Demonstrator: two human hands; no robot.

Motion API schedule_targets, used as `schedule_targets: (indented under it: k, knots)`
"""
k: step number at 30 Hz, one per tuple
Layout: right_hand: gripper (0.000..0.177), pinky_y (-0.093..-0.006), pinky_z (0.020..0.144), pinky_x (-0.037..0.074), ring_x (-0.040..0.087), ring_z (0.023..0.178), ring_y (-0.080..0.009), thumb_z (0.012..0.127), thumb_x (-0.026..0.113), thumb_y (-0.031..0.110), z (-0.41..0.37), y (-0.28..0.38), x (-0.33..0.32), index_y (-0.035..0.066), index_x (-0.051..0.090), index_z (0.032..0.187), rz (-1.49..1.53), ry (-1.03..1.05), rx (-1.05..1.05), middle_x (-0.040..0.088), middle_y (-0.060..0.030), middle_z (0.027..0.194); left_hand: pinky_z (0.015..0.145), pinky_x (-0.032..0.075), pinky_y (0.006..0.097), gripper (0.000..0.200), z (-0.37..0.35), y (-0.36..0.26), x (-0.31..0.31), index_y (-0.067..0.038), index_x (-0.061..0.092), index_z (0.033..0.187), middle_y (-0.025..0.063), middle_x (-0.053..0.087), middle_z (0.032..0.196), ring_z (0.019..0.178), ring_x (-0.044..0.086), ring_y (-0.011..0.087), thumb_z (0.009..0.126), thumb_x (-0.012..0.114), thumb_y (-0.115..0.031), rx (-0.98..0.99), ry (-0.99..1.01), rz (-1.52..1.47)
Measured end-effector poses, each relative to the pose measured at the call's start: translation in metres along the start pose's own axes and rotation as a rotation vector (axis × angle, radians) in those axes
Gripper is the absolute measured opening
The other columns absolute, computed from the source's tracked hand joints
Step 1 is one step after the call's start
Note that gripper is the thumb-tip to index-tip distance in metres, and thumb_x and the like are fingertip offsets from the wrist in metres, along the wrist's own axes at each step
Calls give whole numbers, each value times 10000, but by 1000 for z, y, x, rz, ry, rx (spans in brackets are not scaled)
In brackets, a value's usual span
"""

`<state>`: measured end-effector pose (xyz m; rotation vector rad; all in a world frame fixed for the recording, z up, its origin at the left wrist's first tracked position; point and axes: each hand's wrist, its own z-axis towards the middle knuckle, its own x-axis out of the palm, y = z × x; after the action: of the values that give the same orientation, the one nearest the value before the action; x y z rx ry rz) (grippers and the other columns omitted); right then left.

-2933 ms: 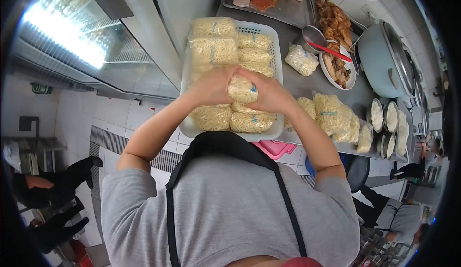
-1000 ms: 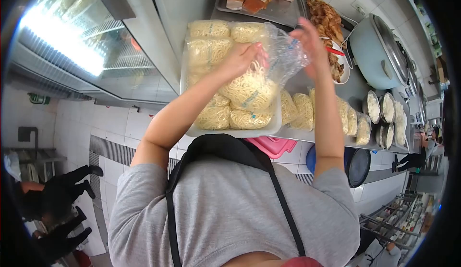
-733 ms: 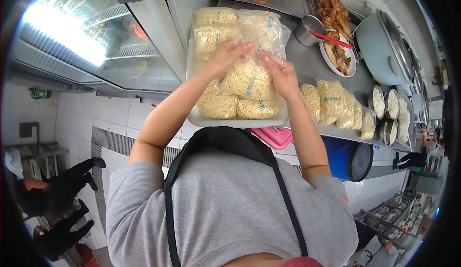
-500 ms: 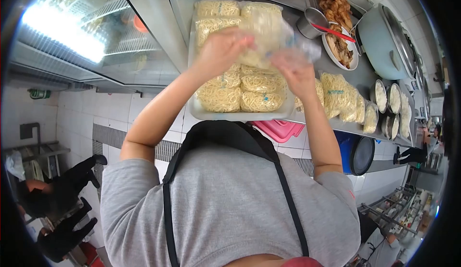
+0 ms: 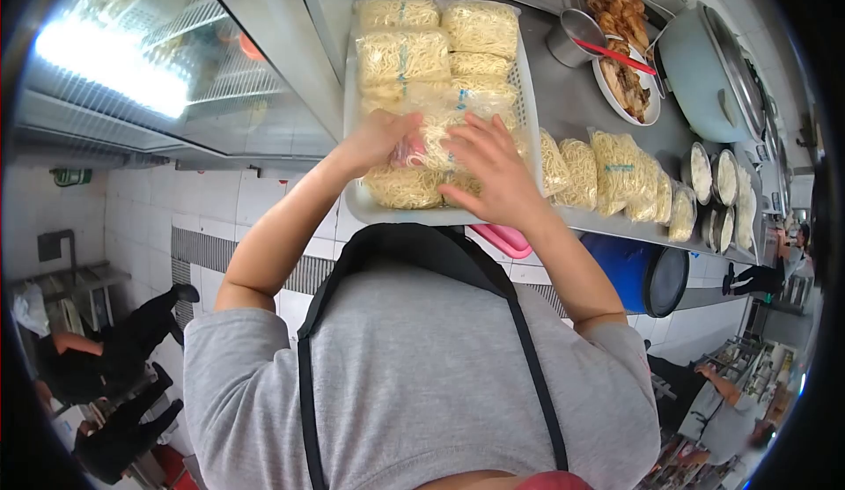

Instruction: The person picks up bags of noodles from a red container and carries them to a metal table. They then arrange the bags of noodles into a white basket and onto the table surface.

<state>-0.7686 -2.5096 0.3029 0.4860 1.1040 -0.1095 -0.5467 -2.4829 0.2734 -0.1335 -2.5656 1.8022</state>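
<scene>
A clear plastic bag of pale noodles [image 5: 435, 140] lies over other noodle bags in a white plastic tray [image 5: 532, 94]. My left hand [image 5: 377, 144] pinches the crumpled plastic at this bag's left end. My right hand [image 5: 495, 166] rests over its right side, fingers spread. Behind the hands, more packed noodle bags [image 5: 404, 56] are stacked in two columns, some with blue print. Another noodle bag [image 5: 403, 188] shows under my left hand at the tray's near end.
Right of the tray, a row of noodle bags [image 5: 616, 173] stands on the metal counter [image 5: 550, 94]. Beyond are a metal pot [image 5: 576, 37], a plate of cooked meat [image 5: 651, 103] and a large cooker [image 5: 704, 72]. A glass-door fridge [image 5: 255, 94] borders the left; a blue barrel [image 5: 629, 270] stands below.
The noodle bag, held up and blurred before, now lies lower on the stack nearer me. Both hands came down with it, and the right hand's fingers have spread.
</scene>
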Motion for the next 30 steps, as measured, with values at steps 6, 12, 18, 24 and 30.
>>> schedule_targets:
  k: [6, 12, 18, 24, 30]
  knots:
    - [755, -467, 1010, 311, 384, 1187, -380, 644, 744, 308, 14, -13, 3, 139, 408, 1299, -22, 92, 94, 388, -148, 1320, 702, 453, 350, 471, -12, -41, 11, -42, 493, 1140, 167, 579, 942, 819, 575, 276, 760, 671, -258, 769, -306, 734]
    - [799, -390, 969, 372, 436, 1148, -345, 604, 765, 191, 25, -39, -5, 119, 384, 1303, 283, 159, 223, 422, -181, 1275, 862, 432, 406, 631, 9, -29, 7, -75, 458, 1226, 156, 547, 1153, 1051, 531, 325, 675, 731, -216, 595, -14, 1022]
    - [665, -370, 916, 429, 515, 1069, -313, 573, 735, 45, 16, -61, -15, 80, 490, 1190, 214, -133, 182, 518, -160, 1162, 725, 496, 363, 634, 31, -29, 14, -66, 463, 1231, 161, 622, 1013, 802, 633, 304, 675, 735, -205, 663, -110, 860]
    - [712, -309, 884, 432, 538, 1062, -253, 577, 771, 127, 81, -122, -77, 53, 464, 1214, 342, 113, 348, 559, -133, 1130, 736, 508, 357, 527, 51, -104, 11, -86, 508, 1207, 126, 614, 1078, 804, 642, 273, 751, 689, -280, 576, -407, 701]
    - [848, -303, 913, 406, 526, 1080, -250, 544, 791, 285, 106, -157, -59, 100, 435, 1291, 163, 501, 325, 553, -150, 1172, 851, 444, 383, 400, 89, -79, 11, -78, 511, 1195, 163, 595, 1062, 987, 567, 297, 870, 536, -309, 737, -186, 1117]
